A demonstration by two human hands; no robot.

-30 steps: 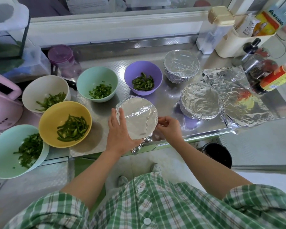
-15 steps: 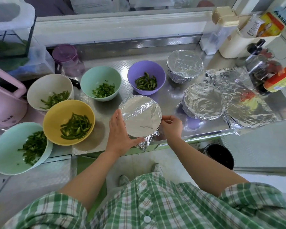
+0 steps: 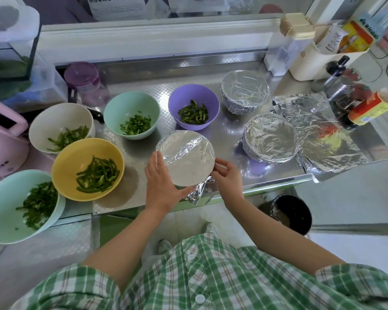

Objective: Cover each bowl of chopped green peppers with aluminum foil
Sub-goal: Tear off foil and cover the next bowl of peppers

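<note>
At the near edge of the counter (image 3: pixel 229 139): a foil-wrapped bowl (image 3: pixel 187 159) sat between both hands. The step looked like crimping its cover.
Left hand (image 3: pixel 159 182): lay flat against the bowl's left side, fingers fairly straight, thumb stretched below.
Right hand (image 3: pixel 227 177): fingers curled, pinching the foil at the right rim.
Loose flap (image 3: pixel 199 191): hung crumpled under the front, so the next move probably called for tucking it in.
Open bowls: near mint bowl (image 3: pixel 0 198), yellow bowl (image 3: pixel 76 157), white bowl (image 3: pixel 54 117), far mint bowl (image 3: pixel 126 106) and purple bowl (image 3: pixel 188 92) showed green peppers (image 3: pixel 96 175), uncovered.
Done: nearer covered bowl (image 3: pixel 270 137) and farther covered bowl (image 3: pixel 244 88), to the right.
Spare foil (image 3: pixel 318 139): lay just beside them.
Hidden: the contents under every cover, and whether the held bowl rested on the counter or was lifted.
</note>
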